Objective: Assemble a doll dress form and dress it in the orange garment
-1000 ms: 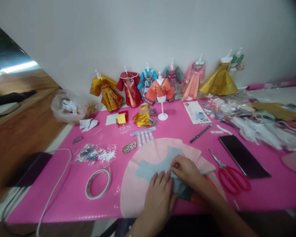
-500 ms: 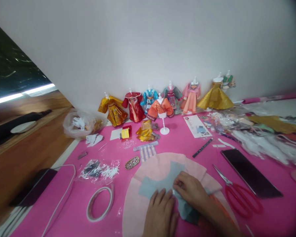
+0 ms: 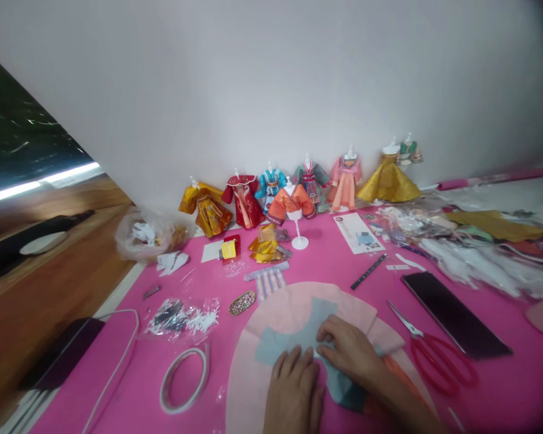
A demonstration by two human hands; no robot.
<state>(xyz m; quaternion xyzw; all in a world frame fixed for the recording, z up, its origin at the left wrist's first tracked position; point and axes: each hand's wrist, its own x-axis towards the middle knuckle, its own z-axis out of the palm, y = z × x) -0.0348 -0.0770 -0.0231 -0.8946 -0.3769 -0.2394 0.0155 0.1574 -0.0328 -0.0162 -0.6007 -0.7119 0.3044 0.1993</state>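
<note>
On the pink-covered table (image 3: 136,398) I see a wide, rounded piece of pale pink fabric (image 3: 248,380), with a cut grey-blue cloth (image 3: 271,346) lying over it. That cloth looks light, limp and easily creased, best taken by its edges. The left hand (image 3: 294,380) lies flattened over it; the right hand (image 3: 344,346) curls alongside, though I can't tell whether it's pinching anything.

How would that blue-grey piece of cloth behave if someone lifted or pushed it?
The blue-grey cloth would probably flop and feel light, since it looks thin and puckers near the right hand. Pushed, it might wrinkle rather than roll, as much of it lies flat over the pink cloth.
</note>
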